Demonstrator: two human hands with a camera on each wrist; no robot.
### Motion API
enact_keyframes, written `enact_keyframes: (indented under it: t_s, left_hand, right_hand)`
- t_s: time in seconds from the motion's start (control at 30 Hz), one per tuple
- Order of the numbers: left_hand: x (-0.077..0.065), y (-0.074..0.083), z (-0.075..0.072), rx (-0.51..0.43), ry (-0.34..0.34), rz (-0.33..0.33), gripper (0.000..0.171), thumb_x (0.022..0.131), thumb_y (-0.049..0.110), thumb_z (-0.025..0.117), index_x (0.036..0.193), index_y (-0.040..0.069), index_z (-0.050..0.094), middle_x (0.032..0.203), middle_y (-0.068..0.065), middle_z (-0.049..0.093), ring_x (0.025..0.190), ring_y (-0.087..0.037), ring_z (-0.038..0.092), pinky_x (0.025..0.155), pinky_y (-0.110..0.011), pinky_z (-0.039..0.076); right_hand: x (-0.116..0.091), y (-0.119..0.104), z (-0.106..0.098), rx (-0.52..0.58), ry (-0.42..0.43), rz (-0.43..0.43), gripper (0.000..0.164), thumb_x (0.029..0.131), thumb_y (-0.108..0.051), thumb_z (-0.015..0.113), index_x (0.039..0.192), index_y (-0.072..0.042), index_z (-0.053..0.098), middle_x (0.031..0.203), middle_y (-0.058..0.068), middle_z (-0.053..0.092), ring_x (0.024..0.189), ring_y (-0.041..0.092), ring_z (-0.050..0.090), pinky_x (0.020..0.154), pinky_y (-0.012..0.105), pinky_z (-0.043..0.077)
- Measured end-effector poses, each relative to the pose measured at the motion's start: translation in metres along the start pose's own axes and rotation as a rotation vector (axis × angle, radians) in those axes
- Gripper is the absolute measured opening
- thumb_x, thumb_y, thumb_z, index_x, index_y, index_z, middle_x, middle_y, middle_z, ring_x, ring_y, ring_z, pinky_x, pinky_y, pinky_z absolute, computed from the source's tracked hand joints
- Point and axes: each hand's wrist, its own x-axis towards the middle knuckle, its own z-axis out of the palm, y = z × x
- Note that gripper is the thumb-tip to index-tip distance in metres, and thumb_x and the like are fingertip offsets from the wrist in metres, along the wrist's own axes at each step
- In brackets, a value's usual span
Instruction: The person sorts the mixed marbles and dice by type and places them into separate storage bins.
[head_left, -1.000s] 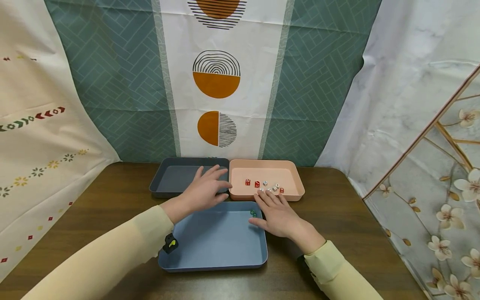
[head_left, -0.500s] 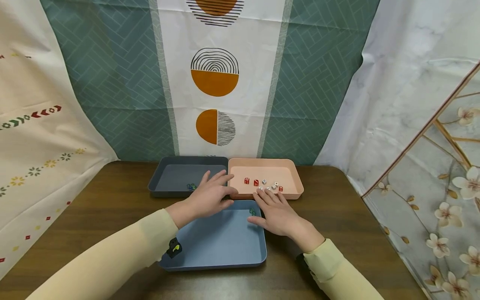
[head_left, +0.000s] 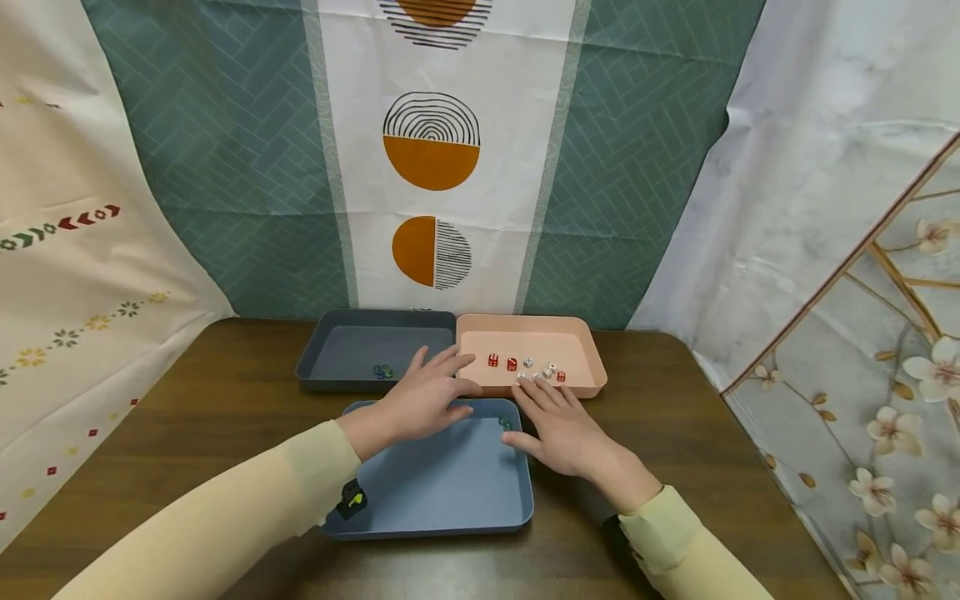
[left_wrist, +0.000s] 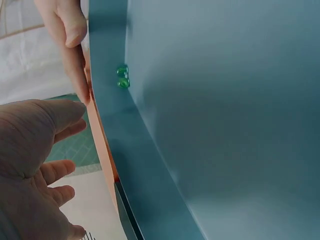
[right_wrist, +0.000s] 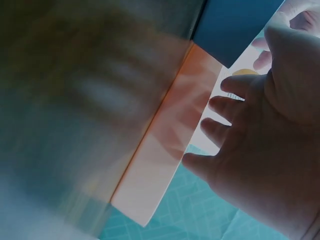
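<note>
My left hand (head_left: 426, 398) hovers over the back left part of the blue tray (head_left: 442, 492), its fingers spread and nothing in them. Over the same tray's right back corner is my right hand (head_left: 562, 429), fingers extended towards the pink tray (head_left: 532, 327), likewise holding nothing. Green glass marbles (left_wrist: 123, 76) lie in a corner of the blue tray. Several small blue and green marbles (head_left: 382, 372) sit in the dark grey tray (head_left: 352, 321). Red dice (head_left: 512, 364) and white dice (head_left: 547, 372) are scattered in the pink tray; the right fingertips partly hide its front rim.
The dark grey and pink trays stand side by side at the back of the wooden table (head_left: 660, 417), behind the blue tray. A patterned cloth (head_left: 585, 208) hangs close behind them. More cloths hang at left and right.
My left hand has drawn back to the right, off the dark grey tray, so the marbles in it show now. The right hand has barely shifted.
</note>
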Motion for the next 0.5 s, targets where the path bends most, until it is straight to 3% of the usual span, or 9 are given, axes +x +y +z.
enact_keyframes:
  t_s: [0.23, 0.5]
  left_hand:
    - [0.003, 0.007, 0.003, -0.035, -0.035, 0.018, 0.033, 0.102, 0.029, 0.083, 0.133, 0.018, 0.082, 0.169, -0.017, 0.049, 0.162, -0.048, 0.032, 0.122, -0.083, 0.017]
    - [0.012, 0.016, 0.013, -0.022, -0.099, 0.017, 0.036, 0.102, 0.031, 0.084, 0.136, 0.021, 0.081, 0.17, -0.014, 0.048, 0.163, -0.044, 0.03, 0.123, -0.081, 0.019]
  right_hand:
    - [-0.005, 0.0, -0.004, 0.025, -0.021, 0.007, 0.088, 0.11, -0.064, 0.055, 0.174, -0.008, 0.033, 0.182, 0.013, 0.022, 0.169, 0.038, 0.014, 0.132, 0.067, 0.009]
    - [-0.005, 0.002, -0.004, 0.024, -0.047, 0.009, 0.084, 0.111, -0.065, 0.054, 0.174, -0.014, 0.036, 0.183, 0.013, 0.019, 0.169, 0.039, 0.012, 0.132, 0.067, 0.008]
